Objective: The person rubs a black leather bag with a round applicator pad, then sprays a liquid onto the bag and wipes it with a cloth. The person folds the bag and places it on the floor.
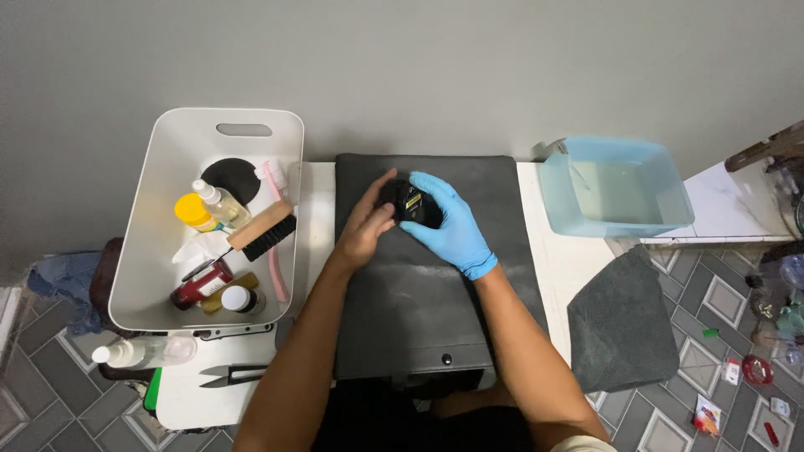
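Grey wall behind; white bin (159,251) w/ bottles left, blue tub (615,188) right. Both hands, bare left hand (364,228) & gloved right hand (448,226), fingers curled round small black object (410,203) on black mat (427,293).

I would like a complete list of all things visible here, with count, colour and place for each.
small object: one, black, on the mat, between both hands
mat: one, black, table centre
bin: one, white, left, holding bottles and brushes
wooden brush: one, brown with black bristles, in the bin
spray bottle: one, clear, lying in front of the bin
scissors: one, dark, near table edge
basin: one, pale blue, right
cloth: one, grey, right of the table
left hand: bare, on the object
right hand: blue glove, holding the object
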